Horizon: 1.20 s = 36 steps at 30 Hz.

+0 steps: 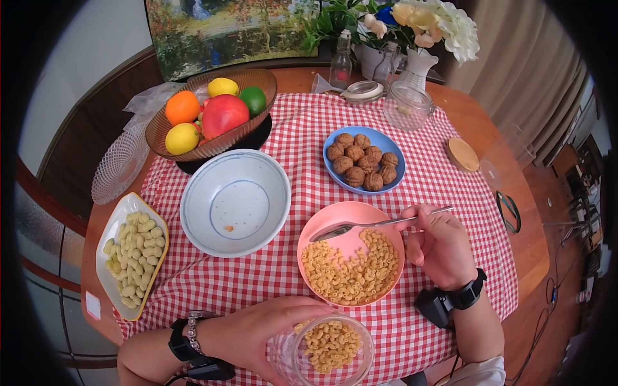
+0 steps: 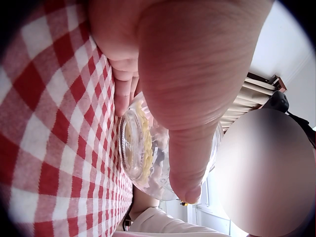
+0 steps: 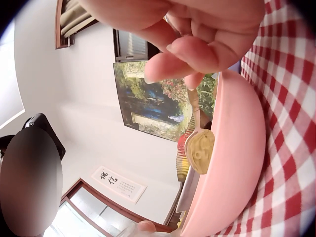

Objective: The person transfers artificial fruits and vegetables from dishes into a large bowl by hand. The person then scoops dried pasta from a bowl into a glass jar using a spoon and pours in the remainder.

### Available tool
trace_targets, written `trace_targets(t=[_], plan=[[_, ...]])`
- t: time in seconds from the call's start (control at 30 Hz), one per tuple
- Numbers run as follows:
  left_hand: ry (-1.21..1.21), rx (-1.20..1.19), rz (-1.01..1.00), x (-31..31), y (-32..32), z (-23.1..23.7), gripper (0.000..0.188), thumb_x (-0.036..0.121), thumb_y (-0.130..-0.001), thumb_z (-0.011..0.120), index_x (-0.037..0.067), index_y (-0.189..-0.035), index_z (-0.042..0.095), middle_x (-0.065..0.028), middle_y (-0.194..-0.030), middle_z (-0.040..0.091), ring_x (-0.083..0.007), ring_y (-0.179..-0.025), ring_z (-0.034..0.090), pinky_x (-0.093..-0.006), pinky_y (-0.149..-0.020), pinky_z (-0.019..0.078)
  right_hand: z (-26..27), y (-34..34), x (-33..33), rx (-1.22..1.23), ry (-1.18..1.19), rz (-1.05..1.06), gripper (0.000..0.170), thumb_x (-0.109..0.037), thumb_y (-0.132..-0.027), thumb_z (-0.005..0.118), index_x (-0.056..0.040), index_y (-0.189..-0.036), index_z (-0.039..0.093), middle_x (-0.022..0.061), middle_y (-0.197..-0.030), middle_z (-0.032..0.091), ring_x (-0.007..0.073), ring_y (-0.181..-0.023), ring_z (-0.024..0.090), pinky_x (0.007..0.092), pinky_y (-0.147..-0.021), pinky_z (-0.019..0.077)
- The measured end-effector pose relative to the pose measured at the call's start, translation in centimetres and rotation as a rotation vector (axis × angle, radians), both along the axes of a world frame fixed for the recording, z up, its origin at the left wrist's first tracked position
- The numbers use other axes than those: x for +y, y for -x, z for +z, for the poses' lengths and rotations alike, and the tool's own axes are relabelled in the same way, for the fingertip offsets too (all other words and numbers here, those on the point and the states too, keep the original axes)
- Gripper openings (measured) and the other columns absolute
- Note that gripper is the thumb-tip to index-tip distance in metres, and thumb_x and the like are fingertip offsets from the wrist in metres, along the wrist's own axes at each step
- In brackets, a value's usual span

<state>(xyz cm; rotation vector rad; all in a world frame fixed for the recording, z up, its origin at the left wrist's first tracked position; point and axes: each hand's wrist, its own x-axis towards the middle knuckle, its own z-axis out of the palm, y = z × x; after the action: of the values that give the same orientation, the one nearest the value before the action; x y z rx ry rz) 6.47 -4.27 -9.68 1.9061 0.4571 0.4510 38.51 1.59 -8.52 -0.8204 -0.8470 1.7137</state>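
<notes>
My left hand [image 1: 257, 331] curls round a clear glass jar [image 1: 367, 350] at the near edge of the table, with small ring pasta [image 1: 332, 346] inside. In the left wrist view the thumb lies along the jar [image 2: 157, 168]. My right hand [image 1: 441, 247] pinches the handle of a metal spoon [image 1: 380, 222] over a pink bowl [image 1: 351, 302] of the same pasta [image 1: 351, 276]. The spoon's bowl hangs over the left part of the pink bowl; in the right wrist view the spoon [image 3: 200, 148] appears near the rim, its inside yellowish.
Left of the pink bowl are a white-blue bowl [image 1: 235, 202] and a dish of peanuts [image 1: 135, 257]. Behind stand a fruit bowl [image 1: 261, 80], a blue plate of walnuts [image 1: 402, 168], an open-looking jar [image 1: 408, 106] and glass bottles [image 1: 341, 61]. A wooden lid [image 1: 463, 154] lies right.
</notes>
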Motion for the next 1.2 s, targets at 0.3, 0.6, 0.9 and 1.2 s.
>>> trace_targets(t=[0.3, 0.6, 0.9, 1.2], plan=[[0.031, 0.03, -0.012, 0.21, -0.24, 0.24, 0.116, 0.04, -0.057, 0.095, 0.002, -0.146, 0.032, -0.0163, -0.144, 0.048, -0.0299, -0.13, 0.05, -0.044, -0.108, 0.041, -0.54, -0.1, 0.23, -0.103, 0.027, 0.046, 0.031, -0.021, -0.104, 0.047, 0.0054, -0.107, 0.063, 0.0124, -0.091, 0.071, 0.0137, -0.051, 0.057, 0.0242, -0.049, 0.0485], [-0.007, 0.008, 0.008, 0.04, -0.1, 0.11, 0.116, 0.039, -0.056, 0.096, 0.002, -0.146, 0.033, -0.0169, -0.144, 0.049, -0.0295, -0.13, 0.05, -0.0428, -0.107, 0.0424, -0.59, 0.26, 0.18, -0.129, 0.054, -0.021, 0.031, -0.023, -0.104, 0.048, 0.0009, -0.098, 0.066, 0.0035, -0.075, 0.062, 0.0102, -0.051, 0.047, 0.0237, -0.049, 0.0371], [-0.006, 0.029, 0.014, 0.0, -0.08, 0.17, 0.115, 0.04, -0.057, 0.095, 0.001, -0.146, 0.034, -0.0166, -0.144, 0.049, -0.0294, -0.13, 0.05, -0.0428, -0.107, 0.0426, -0.39, 0.25, 0.31, -0.192, 0.108, -0.068, 0.034, -0.03, -0.103, 0.051, -0.0019, -0.094, 0.066, 0.001, -0.071, 0.059, 0.0096, -0.051, 0.047, 0.0236, -0.049, 0.0357], [0.004, 0.004, 0.014, 0.0, -0.16, 0.0, 0.115, 0.039, -0.056, 0.096, 0.001, -0.145, 0.034, -0.0166, -0.143, 0.049, -0.0296, -0.129, 0.051, -0.0428, -0.106, 0.0432, -0.46, 0.37, 0.27, -0.24, 0.097, -0.115, 0.031, -0.026, -0.102, 0.055, -0.0009, -0.09, 0.067, 0.0027, -0.067, 0.062, 0.0104, -0.049, 0.051, 0.0228, -0.047, 0.0396]])
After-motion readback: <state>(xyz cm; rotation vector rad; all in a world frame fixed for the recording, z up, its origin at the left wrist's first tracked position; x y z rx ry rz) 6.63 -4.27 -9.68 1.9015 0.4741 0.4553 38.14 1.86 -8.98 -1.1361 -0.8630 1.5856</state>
